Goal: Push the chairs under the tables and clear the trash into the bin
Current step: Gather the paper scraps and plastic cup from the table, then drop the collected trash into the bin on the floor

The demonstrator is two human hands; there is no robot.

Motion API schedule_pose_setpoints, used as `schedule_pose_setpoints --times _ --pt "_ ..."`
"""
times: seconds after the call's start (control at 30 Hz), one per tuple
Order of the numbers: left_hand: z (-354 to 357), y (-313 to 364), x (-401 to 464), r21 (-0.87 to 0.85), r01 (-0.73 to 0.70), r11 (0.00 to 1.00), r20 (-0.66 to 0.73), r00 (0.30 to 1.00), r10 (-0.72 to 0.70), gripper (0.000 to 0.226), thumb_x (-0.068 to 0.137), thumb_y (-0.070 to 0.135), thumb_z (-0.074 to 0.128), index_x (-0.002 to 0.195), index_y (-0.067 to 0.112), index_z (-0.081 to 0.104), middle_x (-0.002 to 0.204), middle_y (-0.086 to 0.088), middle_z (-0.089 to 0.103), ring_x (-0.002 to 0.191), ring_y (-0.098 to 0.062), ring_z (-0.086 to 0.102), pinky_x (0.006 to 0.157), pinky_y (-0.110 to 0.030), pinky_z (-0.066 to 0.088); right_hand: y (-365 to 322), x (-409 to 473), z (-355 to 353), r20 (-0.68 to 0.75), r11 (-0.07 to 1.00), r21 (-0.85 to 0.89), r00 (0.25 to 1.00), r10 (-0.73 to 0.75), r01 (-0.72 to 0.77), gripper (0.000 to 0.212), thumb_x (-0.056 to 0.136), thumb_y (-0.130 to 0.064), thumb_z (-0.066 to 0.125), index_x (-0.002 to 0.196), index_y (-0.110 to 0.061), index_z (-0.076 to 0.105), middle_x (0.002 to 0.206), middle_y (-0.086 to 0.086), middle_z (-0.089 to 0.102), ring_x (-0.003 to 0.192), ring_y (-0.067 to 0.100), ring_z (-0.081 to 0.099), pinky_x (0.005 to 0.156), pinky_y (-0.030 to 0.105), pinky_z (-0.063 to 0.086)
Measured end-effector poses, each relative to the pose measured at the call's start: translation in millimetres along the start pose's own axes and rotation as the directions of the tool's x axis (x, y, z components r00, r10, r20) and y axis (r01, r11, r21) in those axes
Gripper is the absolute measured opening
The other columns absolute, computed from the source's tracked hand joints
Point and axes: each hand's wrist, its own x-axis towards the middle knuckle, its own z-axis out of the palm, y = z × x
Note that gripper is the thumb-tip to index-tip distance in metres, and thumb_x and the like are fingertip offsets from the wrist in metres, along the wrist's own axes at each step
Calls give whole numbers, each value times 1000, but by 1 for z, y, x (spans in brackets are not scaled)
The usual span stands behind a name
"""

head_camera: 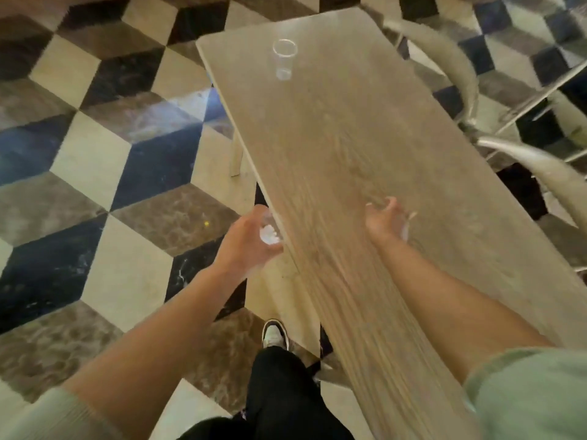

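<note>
The left hand (pixel 251 239) grips a clear cup holding white crumpled trash (pixel 270 235) beside the surface (pixel 333 160) edge, the right hand (pixel 386 220) fingers curl around something clear and blurred, and another clear cup (pixel 284 58) stands at the far end.

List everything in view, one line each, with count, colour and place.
table: one, light wood, centre to lower right.
cup: one, clear, upright at the table's far end.
chairs: two, pale, right of the table.
floor: cube-pattern tiles, cream, brown and black.
tissue: one, white, crumpled, in the left hand, apparently inside a clear cup.
shoe: one, white and black, beside the table.
trousers: black, bottom centre.
sleeves: pale green, bottom corners.
left hand: at the table's left edge.
right hand: over the tabletop, holding something clear, blurred.
</note>
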Motion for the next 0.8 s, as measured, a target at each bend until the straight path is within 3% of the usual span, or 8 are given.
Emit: schedule_pose_setpoints --times 0.1,0.2,0.3,0.47,0.63,0.67,0.73,0.8 --pt "-34 -18 55 -43 8 999 81 997 -4 52 80 25 83 123 21 55 108 11 55 104 -14 54 87 -29 45 -41 5 20 -7 991 -45 992 126 -127 27 93 -15 57 115 -4 68 122 25 66 114 39 62 99 41 45" --pt "-66 -38 110 -54 4 999 132 991 3 53 80 18 82 125 24 54 99 20 51 101 -10 51 82 -23 40 -128 -21 46 125 956 291 988 -86 46 9 87 -9 69 95 -12 71 88 9 75 85 30 73 79 42 57" --pt "-115 -60 175 -61 -40 997 180 982 50 50 77 20 83 112 32 49 92 28 47 91 -6 52 69 -12 35 -248 -35 79 269 818 558 901 -339 141 14 79 -26 80 90 -25 70 76 0 74 68 16 72 64 31 58" --pt "-194 -92 266 -97 -77 992 251 963 99 48 73 26 85 108 26 53 94 17 64 85 -6 62 69 -10 45 -379 -31 123 384 901 207 815 -433 381 3 86 -33 72 88 -33 74 78 -17 72 76 -2 67 74 30 58" --pt "-268 -104 367 -103 -128 986 313 937 155 42 81 26 80 115 25 55 111 9 67 101 -12 65 82 -28 52 -483 28 117 588 939 257 734 -340 229 25 94 -19 56 111 -25 73 100 -9 76 88 5 71 78 26 58" --pt "-276 -102 378 -97 -144 985 306 937 168 42 81 25 79 116 26 55 109 9 65 101 -14 65 79 -25 49 -491 38 114 549 936 293 766 -334 198 22 92 -16 57 106 -22 73 92 -5 77 82 8 73 74 27 58" --pt "-290 -96 426 -70 -165 984 309 934 179 46 80 23 81 119 20 56 103 7 59 93 -17 62 65 -15 39 -511 80 108 227 929 335 943 -243 159 16 89 -13 61 100 -16 72 82 0 74 73 13 70 71 33 53" --pt "-302 -90 460 -56 -167 984 321 930 176 54 79 23 81 126 16 54 105 6 56 88 -15 55 58 -11 35 -509 118 102 -130 991 53 985 -116 123 33 85 -26 70 117 -19 63 110 7 62 98 24 60 84 40 49"
